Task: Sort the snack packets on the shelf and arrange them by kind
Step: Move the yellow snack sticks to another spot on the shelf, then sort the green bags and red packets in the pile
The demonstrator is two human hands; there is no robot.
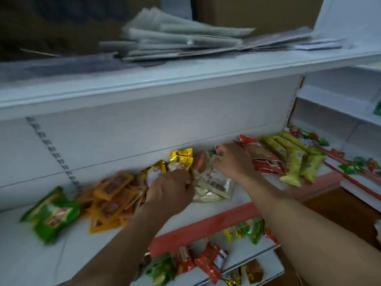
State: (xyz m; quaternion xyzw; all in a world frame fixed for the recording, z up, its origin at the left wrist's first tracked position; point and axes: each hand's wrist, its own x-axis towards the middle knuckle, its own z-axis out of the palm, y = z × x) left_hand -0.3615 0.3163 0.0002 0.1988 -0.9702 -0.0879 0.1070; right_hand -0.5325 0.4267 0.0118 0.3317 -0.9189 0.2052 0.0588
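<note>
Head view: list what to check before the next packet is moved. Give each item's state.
1. Grip of right hand on pale packets: ok, fingers curl on their top edge.
2. Grip of left hand: cannot tell, blurred.
3. Tidy orange packets: not ok, loose heap.
4. Grouped red packets: ok.
5. Bare shelf in front of pale packets: ok.

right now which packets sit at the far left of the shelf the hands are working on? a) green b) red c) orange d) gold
a: the green packets lie leftmost on the shelf, with the orange packets just right of them.
</note>
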